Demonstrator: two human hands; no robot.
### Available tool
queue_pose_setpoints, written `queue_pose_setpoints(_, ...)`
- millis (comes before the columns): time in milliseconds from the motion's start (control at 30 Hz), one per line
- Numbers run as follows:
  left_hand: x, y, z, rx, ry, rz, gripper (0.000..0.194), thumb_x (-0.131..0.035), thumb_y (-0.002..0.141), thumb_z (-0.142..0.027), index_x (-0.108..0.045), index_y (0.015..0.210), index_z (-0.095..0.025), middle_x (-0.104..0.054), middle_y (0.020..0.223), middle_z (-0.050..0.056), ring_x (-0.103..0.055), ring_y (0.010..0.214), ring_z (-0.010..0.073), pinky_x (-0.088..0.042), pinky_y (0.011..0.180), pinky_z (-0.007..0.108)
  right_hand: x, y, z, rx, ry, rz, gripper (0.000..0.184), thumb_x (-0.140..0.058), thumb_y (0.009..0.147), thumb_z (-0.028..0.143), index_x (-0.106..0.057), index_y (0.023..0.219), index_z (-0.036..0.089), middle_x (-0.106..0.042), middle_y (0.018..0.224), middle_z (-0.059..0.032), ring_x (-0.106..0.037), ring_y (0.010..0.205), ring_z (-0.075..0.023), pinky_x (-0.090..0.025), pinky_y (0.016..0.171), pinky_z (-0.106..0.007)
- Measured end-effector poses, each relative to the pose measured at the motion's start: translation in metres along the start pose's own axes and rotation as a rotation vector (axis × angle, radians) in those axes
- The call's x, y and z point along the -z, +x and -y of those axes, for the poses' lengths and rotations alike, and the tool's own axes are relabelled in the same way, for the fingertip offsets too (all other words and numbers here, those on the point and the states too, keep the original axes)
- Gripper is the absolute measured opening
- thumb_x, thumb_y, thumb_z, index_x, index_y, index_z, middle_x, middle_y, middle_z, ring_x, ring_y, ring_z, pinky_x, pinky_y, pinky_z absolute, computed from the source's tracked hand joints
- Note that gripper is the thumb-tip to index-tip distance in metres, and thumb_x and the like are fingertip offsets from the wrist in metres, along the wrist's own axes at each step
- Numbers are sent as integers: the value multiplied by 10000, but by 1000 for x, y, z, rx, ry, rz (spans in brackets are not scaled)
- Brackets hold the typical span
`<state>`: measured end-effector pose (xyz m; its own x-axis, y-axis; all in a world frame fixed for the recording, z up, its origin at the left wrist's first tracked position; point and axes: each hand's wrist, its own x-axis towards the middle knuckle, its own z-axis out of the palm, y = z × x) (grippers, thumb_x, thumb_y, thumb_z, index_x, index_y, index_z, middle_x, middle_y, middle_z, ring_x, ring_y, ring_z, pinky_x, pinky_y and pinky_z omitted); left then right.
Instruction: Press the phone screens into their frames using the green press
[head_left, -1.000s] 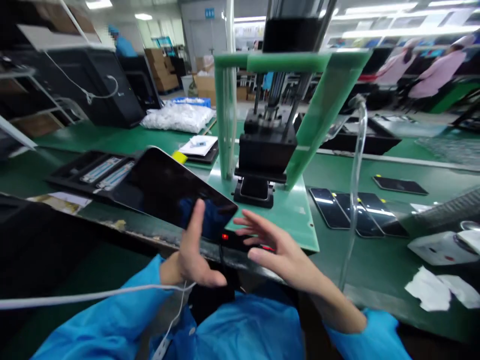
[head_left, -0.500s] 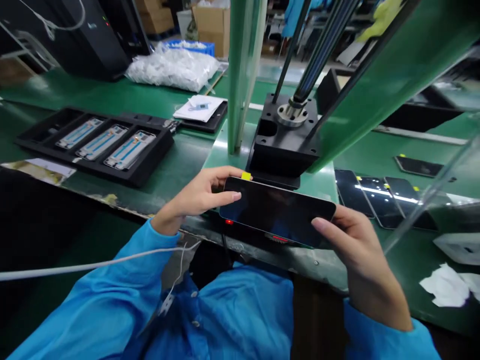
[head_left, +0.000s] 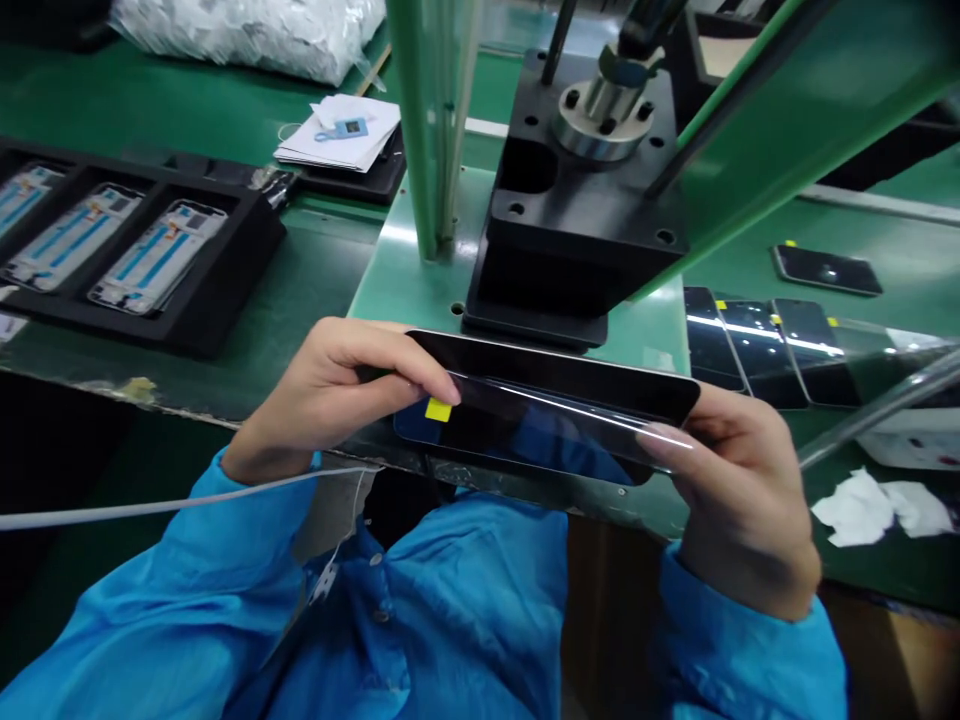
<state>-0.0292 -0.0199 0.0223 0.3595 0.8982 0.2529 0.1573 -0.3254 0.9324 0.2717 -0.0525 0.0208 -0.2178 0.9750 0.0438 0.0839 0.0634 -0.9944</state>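
A black-screened phone [head_left: 600, 374] is held level in front of the press block. My right hand [head_left: 742, 480] grips its right end, with the thumb on the front. Clear protective film [head_left: 540, 420] is partly lifted off the glass, its upper edge curling as a bright line. At the left end, my left hand [head_left: 337, 385] pinches the film beside its yellow tab [head_left: 438, 410], thumb and forefinger closed. Whether its other fingers also support the phone is hidden.
Just behind the phone stands a black press block [head_left: 555, 260] between green posts [head_left: 416, 130]. A black tray [head_left: 225, 270] with phone frames lies left. Several phones with yellow tabs [head_left: 810, 350] and crumpled tissue [head_left: 855, 507] are on the right. A white cable [head_left: 187, 500] crosses my left sleeve.
My left hand has taken hold of the film by its yellow tab and drawn it down from the phone's upper edge. The film now curls off the screen. My view has tilted downward and closer.
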Motion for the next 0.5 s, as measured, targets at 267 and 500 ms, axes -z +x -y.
queue_pose_setpoints(267,-2,-2,-2,-52,40,-43,143,-715,880,-255,-819,845,-348,-726,715,6,-631,603,180,-493,552,314,4,6,-2,79,70,89,88,-741,893,255,-740,811,225,-635,731,30,-502,603,-104,-418,567,-212)
queue_pose_setpoints(500,-12,-1,5,-231,385,-190,153,-648,928,-310,-800,937,-298,-640,1350,-5,-452,1425,314,-415,1185,531,3,9,-9,41,36,-20,157,-769,876,369,-764,870,213,-675,802,-9,-596,718,-167,-481,650,-266)
